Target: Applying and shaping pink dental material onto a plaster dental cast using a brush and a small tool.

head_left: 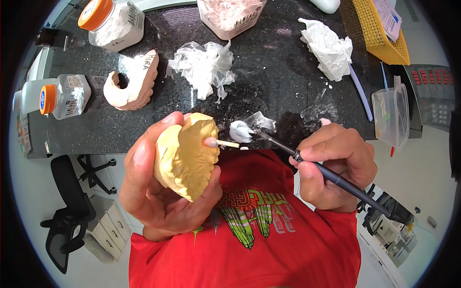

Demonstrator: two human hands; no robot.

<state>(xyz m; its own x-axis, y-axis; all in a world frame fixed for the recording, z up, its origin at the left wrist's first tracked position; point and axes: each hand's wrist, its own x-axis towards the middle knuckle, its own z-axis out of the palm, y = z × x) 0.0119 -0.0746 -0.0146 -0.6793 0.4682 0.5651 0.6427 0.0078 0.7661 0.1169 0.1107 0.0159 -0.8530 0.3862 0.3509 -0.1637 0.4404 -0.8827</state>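
My left hand (156,204) is wrapped round a yellow plaster dental cast (185,144), its row of teeth turned toward the right. A short pale stick (227,143) juts from a pinkish-white blob at the cast's tooth edge. Pinched in my right hand (338,163) is a slim black-handled dental instrument (345,185) with a thin metal shank. Its tip points left, close beside a small white lump (240,131) at the counter's near edge; whether they touch I cannot tell. A crumpled bit of clear-white film (261,121) lies just behind the tip.
Across the dark speckled counter (269,62) lie a pinkish plaster cast (137,86), crumpled white plastic (204,67) and crumpled tissue (329,48) by a lilac stick (361,93). Orange-lidded jars (117,29) stand left, a pink-powder tub (230,17) behind, a yellow basket (374,33) and clear container (391,115) right.
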